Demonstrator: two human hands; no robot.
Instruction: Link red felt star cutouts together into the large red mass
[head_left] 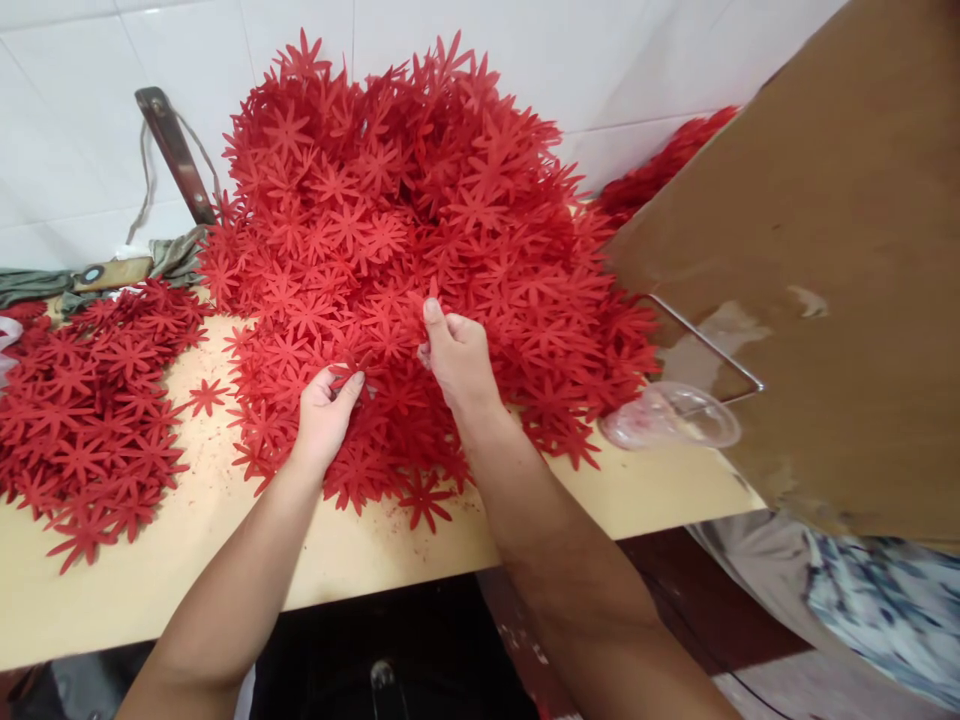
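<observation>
Flowers [420, 230], red cutouts, lying heaped on table [187, 560]; right hand [457, 355] pinching one between thumb and fingers, left hand [326, 405] closing on another; lifting singly likely avoids tangling.

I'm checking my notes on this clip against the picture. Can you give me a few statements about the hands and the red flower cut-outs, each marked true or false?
1. Both hands are in the big heap of red flower cut-outs. True: the left hand and the right hand both pinch at pieces in it.
2. The cut-outs are blue. False: they are red.
3. A smaller pile of cut-outs lies to the left on the table. True.
4. The right hand holds the clear plastic cup. False: the cup lies on its side at the table's right end, apart from both hands.
5. A brown board stands at the right. True.
</observation>
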